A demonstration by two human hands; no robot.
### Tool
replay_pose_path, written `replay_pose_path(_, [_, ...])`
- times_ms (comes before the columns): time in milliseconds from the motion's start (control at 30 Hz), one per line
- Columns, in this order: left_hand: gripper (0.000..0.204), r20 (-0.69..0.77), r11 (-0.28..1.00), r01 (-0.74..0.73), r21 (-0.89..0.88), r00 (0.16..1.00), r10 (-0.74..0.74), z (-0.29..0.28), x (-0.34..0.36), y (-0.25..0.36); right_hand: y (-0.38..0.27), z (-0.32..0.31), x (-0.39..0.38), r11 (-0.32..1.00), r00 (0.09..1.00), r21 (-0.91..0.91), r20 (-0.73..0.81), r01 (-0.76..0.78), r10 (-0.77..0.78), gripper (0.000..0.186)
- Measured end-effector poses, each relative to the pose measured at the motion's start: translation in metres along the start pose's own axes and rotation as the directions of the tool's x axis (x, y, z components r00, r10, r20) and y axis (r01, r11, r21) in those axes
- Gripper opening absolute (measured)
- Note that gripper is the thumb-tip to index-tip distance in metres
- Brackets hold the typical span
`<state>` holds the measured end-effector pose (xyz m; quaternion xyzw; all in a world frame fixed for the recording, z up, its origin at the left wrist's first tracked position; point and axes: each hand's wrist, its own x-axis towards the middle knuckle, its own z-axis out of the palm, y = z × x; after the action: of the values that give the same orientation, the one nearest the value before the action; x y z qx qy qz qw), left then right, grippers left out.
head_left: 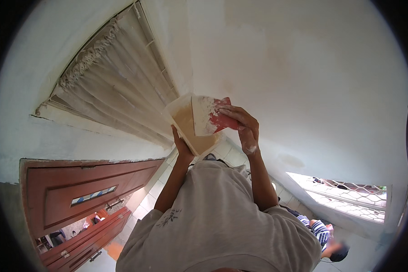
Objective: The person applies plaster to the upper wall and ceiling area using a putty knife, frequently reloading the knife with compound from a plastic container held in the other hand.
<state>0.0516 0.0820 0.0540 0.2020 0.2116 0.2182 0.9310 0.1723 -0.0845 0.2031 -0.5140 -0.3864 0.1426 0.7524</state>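
My left hand (181, 147) grips the near side of a pale rectangular tub (177, 105), tilted, with a beige coating or paste inside. My right hand (247, 124) has its fingers and thumb closed on a red putty spreader (222, 119). White putty covers much of the spreader's blade, whose straight edge lies over the tub's opening. Whether the blade touches the tub's rim, I cannot tell. Whitish residue marks my right hand near the wrist.
A patchy white wall (303, 90) rises ahead and to the right. At left are a curtained window (122, 81) and a reddish-brown door (95, 190). A grilled opening (344, 195) is at right, with a person in striped clothing (319, 231) below it. Pale tiles (156, 188) cover the floor.
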Motion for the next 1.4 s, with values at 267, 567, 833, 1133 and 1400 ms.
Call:
replay_pose_path(267, [0.075, 0.044, 0.995, 0.084, -0.061, 0.996, -0.082, -0.010, 0.007, -0.001, 0.009, 0.015, -0.007, 0.984, 0.916, -0.100, -0.389, -0.147, 0.097, 0.052])
replay_pose_path(567, [0.077, 0.034, 0.996, 0.084, 0.021, 0.996, -0.085, -0.008, -0.002, 0.014, 0.013, -0.003, 0.001, 0.894, 0.862, 0.147, -0.238, -0.424, 0.448, 0.033])
replay_pose_path(833, [0.078, -0.010, 0.974, 0.168, 0.150, 0.986, -0.168, -0.008, -0.008, 0.015, 0.008, 0.016, 0.031, 0.883, 0.884, -0.136, -0.211, -0.450, 0.418, 0.027])
replay_pose_path(1133, [0.075, -0.063, 0.941, 0.126, 0.316, 0.992, -0.112, 0.007, -0.019, 0.019, 0.009, 0.014, 0.047, 0.796, 0.899, -0.423, -0.142, -0.434, 0.415, 0.030])
replay_pose_path(1400, [0.069, -0.012, 0.922, 0.054, 0.382, 0.998, -0.054, -0.007, -0.017, 0.016, 0.019, 0.018, 0.044, 0.843, 0.938, -0.420, -0.228, -0.336, 0.260, 0.031])
